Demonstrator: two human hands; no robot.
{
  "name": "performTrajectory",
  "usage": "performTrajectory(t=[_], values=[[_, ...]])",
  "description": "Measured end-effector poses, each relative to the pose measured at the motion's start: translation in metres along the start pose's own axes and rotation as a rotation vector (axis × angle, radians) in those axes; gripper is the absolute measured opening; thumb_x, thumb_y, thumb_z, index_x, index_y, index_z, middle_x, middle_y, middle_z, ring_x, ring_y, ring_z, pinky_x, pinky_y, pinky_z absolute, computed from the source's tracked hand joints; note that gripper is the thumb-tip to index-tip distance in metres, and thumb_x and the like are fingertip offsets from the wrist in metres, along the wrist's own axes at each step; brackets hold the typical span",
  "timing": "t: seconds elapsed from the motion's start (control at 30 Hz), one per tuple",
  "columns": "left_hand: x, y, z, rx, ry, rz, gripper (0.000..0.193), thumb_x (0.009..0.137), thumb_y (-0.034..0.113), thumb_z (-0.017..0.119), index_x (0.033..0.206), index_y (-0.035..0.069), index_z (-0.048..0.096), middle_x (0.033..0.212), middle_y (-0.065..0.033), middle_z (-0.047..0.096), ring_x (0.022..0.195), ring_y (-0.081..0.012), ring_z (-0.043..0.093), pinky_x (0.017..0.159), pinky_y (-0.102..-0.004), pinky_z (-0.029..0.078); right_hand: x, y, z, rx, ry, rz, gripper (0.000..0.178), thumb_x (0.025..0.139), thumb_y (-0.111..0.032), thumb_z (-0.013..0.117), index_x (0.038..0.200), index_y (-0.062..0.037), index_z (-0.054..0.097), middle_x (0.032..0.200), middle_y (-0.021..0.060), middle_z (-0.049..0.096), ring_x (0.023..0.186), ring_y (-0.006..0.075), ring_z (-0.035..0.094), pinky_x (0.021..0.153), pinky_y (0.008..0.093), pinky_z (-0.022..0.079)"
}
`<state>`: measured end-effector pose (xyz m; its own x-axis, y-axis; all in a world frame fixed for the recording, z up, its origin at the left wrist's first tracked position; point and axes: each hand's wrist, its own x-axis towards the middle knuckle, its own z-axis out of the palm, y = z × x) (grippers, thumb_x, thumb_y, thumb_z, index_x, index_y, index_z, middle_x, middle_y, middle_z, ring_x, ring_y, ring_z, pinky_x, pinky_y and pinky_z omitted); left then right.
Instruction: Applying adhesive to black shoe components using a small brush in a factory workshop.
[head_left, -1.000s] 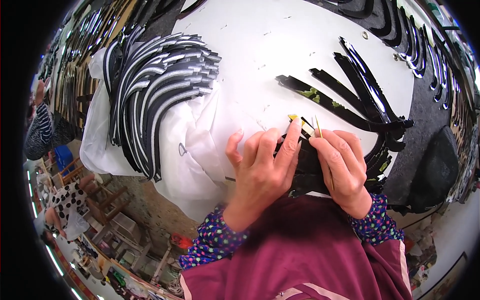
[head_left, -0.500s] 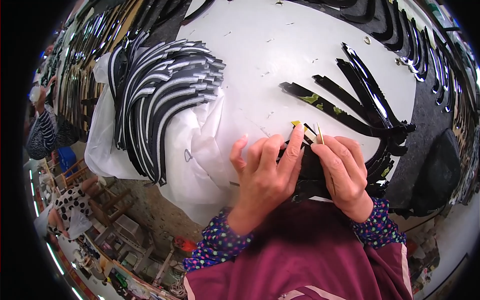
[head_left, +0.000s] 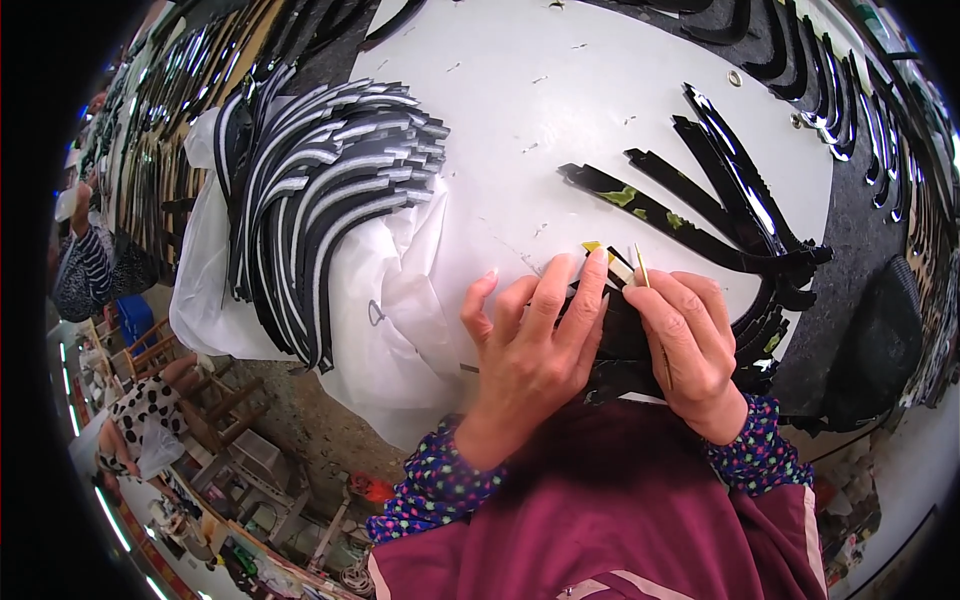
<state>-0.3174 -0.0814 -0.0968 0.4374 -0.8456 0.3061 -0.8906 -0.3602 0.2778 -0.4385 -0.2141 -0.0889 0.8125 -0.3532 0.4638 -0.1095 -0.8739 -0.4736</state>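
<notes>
Left hand spread, index fingertip pinning the pale-tipped black strip over the white board — likely light, bendy, slick, best pressed near its end — right hand pinching a thin stick.

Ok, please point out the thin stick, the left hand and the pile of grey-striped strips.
Thin stick (head_left: 642,266): head view, on its exposed upper part.
Left hand (head_left: 533,348): head view, on the back of the hand.
Pile of grey-striped strips (head_left: 318,185): head view, near the pile's middle.
</notes>
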Motion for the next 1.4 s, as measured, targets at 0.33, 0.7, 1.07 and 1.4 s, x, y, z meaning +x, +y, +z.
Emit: performTrajectory(t=[0.33, 0.7, 1.07, 1.4], values=[[-0.0001, 0.0005, -0.0010, 0.011, -0.010, 0.000, 0.040, 0.093, 0.027, 0.068, 0.131, 0.017, 0.069, 0.128, 0.0005, 0.058, 0.099, -0.0142, 0.054, 0.109, -0.0464, 0.028, 0.0000, 0.0009, -0.0002, -0.004, 0.005, -0.004, 0.037, 0.072, 0.008, 0.069, 0.108, 0.0052, 0.068, 0.105, 0.0184, 0.067, 0.088, 0.0335, 0.065, 0.073, 0.0386, 0.057], [0.0013, -0.0007, -0.0017, 0.038, -0.019, 0.021, 0.041, 0.093, 0.025, 0.068, 0.133, 0.017, 0.068, 0.138, 0.0039, 0.057, 0.096, -0.0134, 0.052, 0.109, -0.0435, 0.028, 0.0007, 0.0012, 0.0004, -0.004, 0.007, -0.003, 0.037, 0.071, 0.008, 0.069, 0.108, 0.0057, 0.068, 0.104, 0.0182, 0.067, 0.088, 0.0334, 0.065, 0.073, 0.0385, 0.057], [0.0016, -0.0003, -0.0028, -0.002, -0.034, 0.004, 0.040, 0.093, 0.024, 0.067, 0.133, 0.016, 0.068, 0.142, 0.0069, 0.057, 0.095, -0.0122, 0.052, 0.108, -0.0414, 0.028, 0.0013, 0.0009, -0.0008, -0.013, 0.014, -0.011, 0.034, 0.072, 0.008, 0.070, 0.106, 0.0050, 0.068, 0.103, 0.0182, 0.067, 0.087, 0.0327, 0.065, 0.072, 0.0379, 0.057], [0.0063, -0.0021, -0.0059, 0.023, -0.062, 0.026, 0.034, 0.094, 0.026, 0.067, 0.127, 0.017, 0.071, 0.137, 0.0092, 0.062, 0.098, -0.0119, 0.051, 0.104, -0.0367, 0.031, -0.0003, 0.0023, 0.0008, 0.014, 0.047, -0.004, 0.034, 0.072, 0.009, 0.071, 0.105, 0.0054, 0.068, 0.102, 0.0181, 0.067, 0.087, 0.0329, 0.066, 0.072, 0.0378, 0.058]])
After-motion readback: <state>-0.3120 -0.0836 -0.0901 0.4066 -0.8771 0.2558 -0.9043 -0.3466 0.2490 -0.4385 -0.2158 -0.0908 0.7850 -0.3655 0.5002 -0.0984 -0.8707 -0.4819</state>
